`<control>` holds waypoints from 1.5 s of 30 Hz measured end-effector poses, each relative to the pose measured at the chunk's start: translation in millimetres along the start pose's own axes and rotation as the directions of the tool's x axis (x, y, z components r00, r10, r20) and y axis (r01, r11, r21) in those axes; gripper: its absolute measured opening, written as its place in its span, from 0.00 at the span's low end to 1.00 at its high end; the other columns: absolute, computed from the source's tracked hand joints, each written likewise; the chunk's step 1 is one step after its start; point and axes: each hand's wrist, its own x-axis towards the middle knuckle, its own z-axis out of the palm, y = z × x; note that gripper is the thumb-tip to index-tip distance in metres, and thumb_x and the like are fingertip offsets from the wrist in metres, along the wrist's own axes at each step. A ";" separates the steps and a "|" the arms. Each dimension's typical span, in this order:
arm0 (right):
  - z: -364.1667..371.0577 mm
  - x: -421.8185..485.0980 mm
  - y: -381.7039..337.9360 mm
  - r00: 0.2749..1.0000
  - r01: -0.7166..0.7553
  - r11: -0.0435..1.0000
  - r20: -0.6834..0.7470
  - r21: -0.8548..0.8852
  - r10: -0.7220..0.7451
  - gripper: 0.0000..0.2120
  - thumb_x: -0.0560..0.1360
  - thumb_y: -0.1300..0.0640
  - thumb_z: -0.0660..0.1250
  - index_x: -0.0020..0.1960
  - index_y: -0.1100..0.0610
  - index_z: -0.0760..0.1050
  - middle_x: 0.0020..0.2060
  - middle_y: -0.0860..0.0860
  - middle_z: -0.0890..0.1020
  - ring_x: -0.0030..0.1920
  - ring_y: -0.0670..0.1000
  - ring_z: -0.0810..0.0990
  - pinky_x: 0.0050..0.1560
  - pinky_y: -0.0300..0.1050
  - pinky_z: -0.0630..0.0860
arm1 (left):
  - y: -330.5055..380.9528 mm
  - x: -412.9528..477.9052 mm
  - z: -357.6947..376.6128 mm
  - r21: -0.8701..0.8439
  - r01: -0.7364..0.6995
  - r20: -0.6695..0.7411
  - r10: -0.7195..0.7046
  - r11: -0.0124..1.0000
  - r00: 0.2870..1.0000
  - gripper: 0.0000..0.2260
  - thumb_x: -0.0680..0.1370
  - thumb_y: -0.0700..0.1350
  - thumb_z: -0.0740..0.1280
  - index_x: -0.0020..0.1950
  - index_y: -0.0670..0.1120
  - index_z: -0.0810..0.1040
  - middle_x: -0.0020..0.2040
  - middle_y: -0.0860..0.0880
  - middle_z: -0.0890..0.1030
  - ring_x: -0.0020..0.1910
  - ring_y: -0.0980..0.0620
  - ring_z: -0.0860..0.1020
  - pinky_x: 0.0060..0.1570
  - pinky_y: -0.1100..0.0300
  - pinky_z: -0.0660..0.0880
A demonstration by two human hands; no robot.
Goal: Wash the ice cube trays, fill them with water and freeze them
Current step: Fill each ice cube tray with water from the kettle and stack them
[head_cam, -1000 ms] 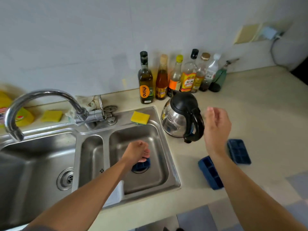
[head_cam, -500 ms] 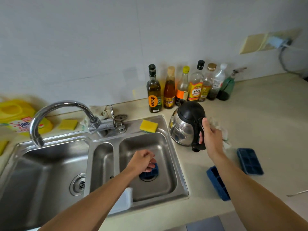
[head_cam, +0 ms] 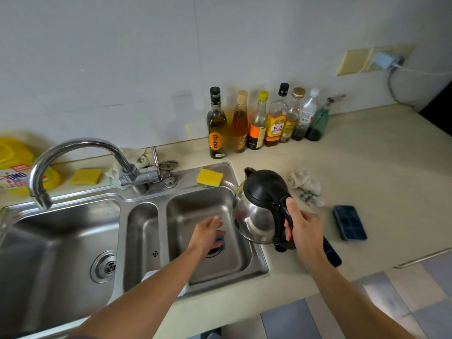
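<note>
My right hand [head_cam: 302, 228] grips the black handle of a steel kettle [head_cam: 259, 211], lifted and hanging over the right edge of the right sink basin [head_cam: 195, 209]. My left hand [head_cam: 208, 231] reaches into that basin with straight fingers, just above a blue ice cube tray [head_cam: 220, 239] that lies over the drain, mostly hidden by the hand. A second blue tray [head_cam: 349, 222] lies flat on the counter to the right. A third blue tray [head_cam: 331, 253] sits on the counter, largely hidden behind my right wrist.
A curved tap [head_cam: 80, 155] points over the left basin [head_cam: 49, 241]. A yellow sponge [head_cam: 209, 177] rests on the sink rim, another sponge [head_cam: 86, 176] by the tap. Several bottles [head_cam: 259, 121] line the wall. A crumpled cloth [head_cam: 305, 187] lies behind the kettle.
My right hand has closed on the kettle handle and lifted the kettle toward the basin. My left hand has let go of the tray in the basin and straightened its fingers.
</note>
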 end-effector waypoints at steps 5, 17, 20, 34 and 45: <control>-16.7 -26.9 -10.0 0.998 0.013 0.997 0.056 -0.081 -0.009 0.34 0.68 0.29 0.67 0.28 0.61 0.74 0.22 0.56 0.75 0.22 0.51 0.72 0.25 0.38 0.71 | -23.1 -18.0 6.4 -0.168 0.016 -0.006 -0.017 0.986 1.000 0.13 0.85 0.51 0.59 0.65 0.48 0.77 0.60 0.48 0.78 0.57 0.47 0.79 0.58 0.50 0.79; -24.2 -60.6 -21.7 0.975 0.083 0.977 0.219 -0.197 -0.039 0.28 0.77 0.40 0.69 0.26 0.57 0.75 0.21 0.54 0.75 0.22 0.50 0.72 0.27 0.38 0.72 | -66.7 -63.4 0.6 -0.203 -0.063 0.124 0.090 0.977 0.988 0.19 0.85 0.55 0.57 0.61 0.44 0.82 0.56 0.44 0.85 0.58 0.44 0.83 0.60 0.49 0.78; -21.2 -63.0 -26.3 0.965 0.095 0.973 0.259 -0.209 -0.039 0.28 0.77 0.39 0.69 0.27 0.57 0.76 0.21 0.54 0.76 0.22 0.50 0.73 0.28 0.39 0.73 | -71.9 -70.5 -0.8 -0.215 -0.060 0.108 0.085 0.975 0.991 0.19 0.85 0.56 0.57 0.58 0.46 0.83 0.55 0.44 0.86 0.58 0.44 0.82 0.61 0.49 0.77; 4.5 -56.2 -33.7 0.936 0.078 0.961 0.352 -0.266 0.022 0.30 0.72 0.35 0.70 0.28 0.60 0.77 0.23 0.57 0.77 0.23 0.51 0.73 0.29 0.42 0.72 | -92.4 -67.6 -20.3 -0.366 -0.022 0.081 0.055 0.931 0.995 0.18 0.84 0.54 0.60 0.63 0.44 0.80 0.60 0.38 0.82 0.63 0.36 0.78 0.66 0.37 0.74; 18.9 -57.9 -42.6 0.925 0.087 0.951 0.378 -0.296 0.033 0.32 0.75 0.41 0.71 0.32 0.70 0.75 0.24 0.57 0.77 0.23 0.52 0.73 0.30 0.44 0.73 | -96.1 -63.2 -26.3 -0.423 0.056 0.027 -0.050 0.904 0.998 0.16 0.83 0.54 0.63 0.62 0.45 0.80 0.58 0.40 0.83 0.59 0.38 0.81 0.53 0.46 0.82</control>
